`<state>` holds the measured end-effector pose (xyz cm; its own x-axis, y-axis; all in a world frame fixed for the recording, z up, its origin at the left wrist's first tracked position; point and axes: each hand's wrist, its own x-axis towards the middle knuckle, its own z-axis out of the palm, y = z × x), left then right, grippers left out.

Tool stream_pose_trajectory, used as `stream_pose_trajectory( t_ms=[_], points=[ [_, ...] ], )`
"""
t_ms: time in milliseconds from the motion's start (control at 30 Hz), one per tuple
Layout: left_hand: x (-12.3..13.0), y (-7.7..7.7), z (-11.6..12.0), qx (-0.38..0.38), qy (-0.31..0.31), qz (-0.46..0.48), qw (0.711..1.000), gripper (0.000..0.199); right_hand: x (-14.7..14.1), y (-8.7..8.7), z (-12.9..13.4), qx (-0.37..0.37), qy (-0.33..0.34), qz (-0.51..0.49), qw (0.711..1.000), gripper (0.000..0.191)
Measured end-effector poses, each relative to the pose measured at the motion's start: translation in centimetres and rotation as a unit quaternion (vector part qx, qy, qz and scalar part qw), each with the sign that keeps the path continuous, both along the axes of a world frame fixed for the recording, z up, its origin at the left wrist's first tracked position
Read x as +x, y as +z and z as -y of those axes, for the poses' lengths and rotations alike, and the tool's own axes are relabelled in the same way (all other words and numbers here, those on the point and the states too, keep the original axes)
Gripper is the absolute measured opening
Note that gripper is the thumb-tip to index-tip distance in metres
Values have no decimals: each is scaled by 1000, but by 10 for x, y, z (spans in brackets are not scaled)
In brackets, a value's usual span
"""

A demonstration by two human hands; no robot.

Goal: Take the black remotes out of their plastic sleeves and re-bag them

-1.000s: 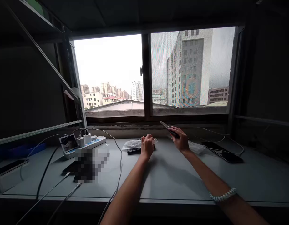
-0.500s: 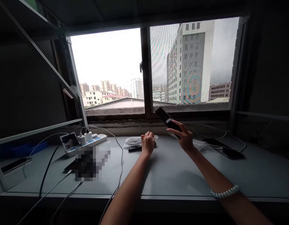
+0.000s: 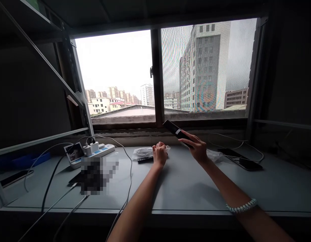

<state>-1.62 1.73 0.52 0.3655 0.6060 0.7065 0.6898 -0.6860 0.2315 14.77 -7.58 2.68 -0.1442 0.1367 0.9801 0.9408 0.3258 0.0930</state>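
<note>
A long black device with a small white label (image 3: 173,128) is held tilted above the desk by my right hand (image 3: 198,148), its far end pointing up and to the left. My left hand (image 3: 160,154) rests closed over a black remote with buttons (image 3: 144,160) lying on the desk. Clear plastic wrapping (image 3: 142,152) lies behind that remote, and a bit of it shows at my left fingers. What exactly those fingers grip is hidden. More clear plastic (image 3: 214,155) lies just right of my right hand.
A white power strip (image 3: 108,149) with chargers, a small picture (image 3: 74,152) and a blurred dark object (image 3: 93,176) are at left. Cables cross the desk's left side. A black phone-like device (image 3: 246,164) lies right, another dark device (image 3: 16,178) far left. A window stands behind.
The black device in my right hand has tipped lower, its far end moving down and slightly left. My left hand has barely moved.
</note>
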Motion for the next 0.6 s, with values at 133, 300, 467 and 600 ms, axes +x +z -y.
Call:
stream_pose_trajectory(
  t_ms=[133, 300, 467, 600],
  points=[
    [-1, 0, 0, 2, -4, 10, 1000, 27, 0, -1, -1, 2, 23, -10, 1000, 50],
    [-1, 1, 0, 13, -8, 10, 1000, 25, -3, -4, -2, -19, 33, -47, 998, 59],
    [-1, 2, 1, 13, -7, 14, 1000, 24, -5, -4, -5, -14, 44, -82, 996, 49],
    [-2, 4, 3, 18, -11, 5, 1000, 23, -8, -2, -8, -18, 50, -144, 988, 27]
  ],
)
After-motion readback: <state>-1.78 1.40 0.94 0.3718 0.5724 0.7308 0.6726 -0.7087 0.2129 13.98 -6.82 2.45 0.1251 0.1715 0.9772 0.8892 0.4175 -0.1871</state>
